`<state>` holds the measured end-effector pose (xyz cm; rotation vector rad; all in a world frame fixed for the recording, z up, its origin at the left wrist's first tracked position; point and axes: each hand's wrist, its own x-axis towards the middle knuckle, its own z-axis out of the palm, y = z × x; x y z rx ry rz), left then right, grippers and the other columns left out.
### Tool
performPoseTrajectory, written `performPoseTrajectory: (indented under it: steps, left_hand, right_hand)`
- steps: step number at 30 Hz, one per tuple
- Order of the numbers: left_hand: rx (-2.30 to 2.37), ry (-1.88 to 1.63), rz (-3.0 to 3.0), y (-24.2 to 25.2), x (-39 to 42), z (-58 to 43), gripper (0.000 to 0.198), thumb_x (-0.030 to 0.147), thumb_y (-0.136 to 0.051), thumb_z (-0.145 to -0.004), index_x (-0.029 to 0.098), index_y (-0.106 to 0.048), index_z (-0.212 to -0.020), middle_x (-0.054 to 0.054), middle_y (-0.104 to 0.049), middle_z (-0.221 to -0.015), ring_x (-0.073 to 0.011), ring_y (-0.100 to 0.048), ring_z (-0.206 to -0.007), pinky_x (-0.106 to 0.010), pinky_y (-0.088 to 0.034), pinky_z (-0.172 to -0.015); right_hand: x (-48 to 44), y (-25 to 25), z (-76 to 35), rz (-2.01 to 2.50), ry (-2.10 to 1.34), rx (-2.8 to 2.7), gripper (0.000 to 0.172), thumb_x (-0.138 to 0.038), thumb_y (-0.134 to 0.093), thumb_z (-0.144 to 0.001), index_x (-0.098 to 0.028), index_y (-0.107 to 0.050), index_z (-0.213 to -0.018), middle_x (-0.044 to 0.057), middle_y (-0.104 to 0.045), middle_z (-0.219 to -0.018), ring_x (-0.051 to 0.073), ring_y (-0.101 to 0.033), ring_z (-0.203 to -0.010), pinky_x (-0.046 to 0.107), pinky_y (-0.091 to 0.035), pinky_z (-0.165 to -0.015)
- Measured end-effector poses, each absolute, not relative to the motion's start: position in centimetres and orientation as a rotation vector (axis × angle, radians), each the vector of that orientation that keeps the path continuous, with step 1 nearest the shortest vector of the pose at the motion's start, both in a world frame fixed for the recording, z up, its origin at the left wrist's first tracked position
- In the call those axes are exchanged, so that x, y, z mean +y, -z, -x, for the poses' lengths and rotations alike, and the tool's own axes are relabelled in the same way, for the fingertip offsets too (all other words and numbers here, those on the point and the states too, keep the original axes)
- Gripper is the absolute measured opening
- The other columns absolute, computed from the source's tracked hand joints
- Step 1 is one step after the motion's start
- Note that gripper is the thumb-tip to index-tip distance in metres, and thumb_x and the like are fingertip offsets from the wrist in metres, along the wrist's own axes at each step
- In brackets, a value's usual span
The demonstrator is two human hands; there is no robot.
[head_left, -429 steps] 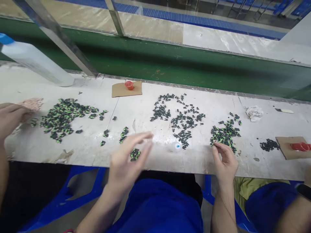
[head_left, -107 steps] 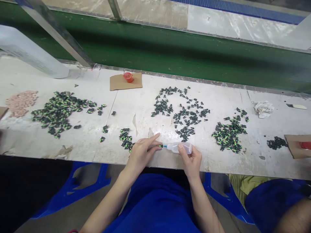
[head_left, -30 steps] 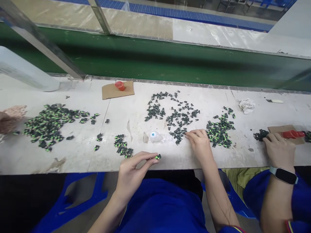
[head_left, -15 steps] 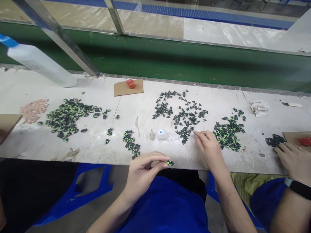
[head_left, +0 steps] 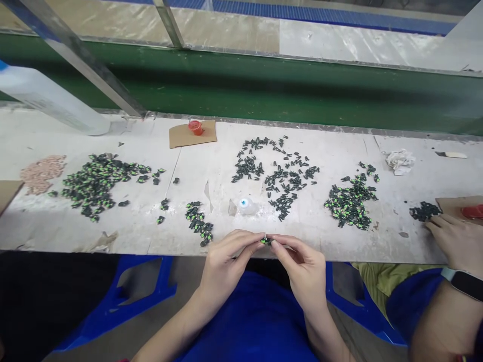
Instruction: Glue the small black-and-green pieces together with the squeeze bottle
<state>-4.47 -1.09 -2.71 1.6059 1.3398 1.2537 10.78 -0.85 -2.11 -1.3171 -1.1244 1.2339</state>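
Close to the table's front edge, my left hand pinches a small black-and-green plastic part between thumb and fingertips. From the other side, my right hand closes its thumb and fingers at the part's right end. Whether a separate black piece sits between those right fingertips I cannot tell. Beyond my hands lie scattered small black forked pieces. A little white bottle with a blue tip is just ahead of my fingers. Left of it runs a short row of black-and-green parts.
Larger heaps of black-and-green parts lie at left and right, with pink pieces farther left. A red cup stands on cardboard. A large white bottle leans in view. A co-worker's hand touches dark pieces at right.
My right hand has moved left and toward me, from beside the black forked pieces to the part in my left hand. My left hand keeps its pinch. The view has shifted slightly.
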Motion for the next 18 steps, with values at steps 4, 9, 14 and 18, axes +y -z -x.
performPoseTrajectory:
  steps: [4, 9, 14, 18]
  left_hand:
    - [1.316, -1.265, -1.638, 2.5, -1.1, 4.3, 0.017, 0.013, -0.063, -0.086, 0.022, -0.075, -0.096, -0.004, -0.075, -0.081, -0.0162, -0.069, -0.071, -0.026, -0.058, -0.064]
    - [1.353, -1.245, -1.648, 2.2, -1.2, 4.0, 0.014, 0.017, -0.064, -0.086, 0.022, -0.075, -0.094, -0.003, -0.074, -0.077, -0.0158, -0.068, -0.067, -0.026, -0.057, -0.061]
    - [1.379, -1.303, -1.642, 2.0, -1.4, 3.5, 0.015, 0.014, -0.062, -0.086, 0.022, -0.074, -0.092, -0.003, -0.073, -0.075, -0.0149, -0.067, -0.066, -0.025, -0.056, -0.060]
    - [1.325, -1.297, -1.637, 1.9, -1.3, 3.6, 0.017, 0.010, -0.063, -0.084, 0.021, -0.074, -0.091, -0.002, -0.073, -0.074, -0.0142, -0.067, -0.065, -0.024, -0.056, -0.059]
  right_hand:
    - [-0.8, 2.2, -10.7, 1.276, -1.207, -1.112, 0.008, -0.018, -0.071, -0.076, -0.023, -0.077, -0.078, 0.002, -0.078, -0.080, 0.019, -0.074, -0.073, 0.027, -0.063, -0.065]
    - [-1.1, 2.6, -10.1, 1.260, -1.153, -1.074, 0.008, -0.017, -0.071, -0.076, -0.022, -0.077, -0.077, 0.003, -0.077, -0.079, 0.019, -0.073, -0.073, 0.029, -0.062, -0.064]
    - [-1.4, 3.4, -9.6, 1.207, -1.017, -1.063, 0.007, -0.016, -0.071, -0.076, -0.022, -0.076, -0.076, 0.004, -0.076, -0.077, 0.019, -0.072, -0.072, 0.031, -0.062, -0.064]
    - [-1.5, 4.0, -9.8, 1.137, -0.935, -1.165, 0.010, -0.014, -0.068, -0.079, -0.022, -0.075, -0.080, 0.005, -0.075, -0.078, 0.019, -0.071, -0.071, 0.031, -0.061, -0.062]
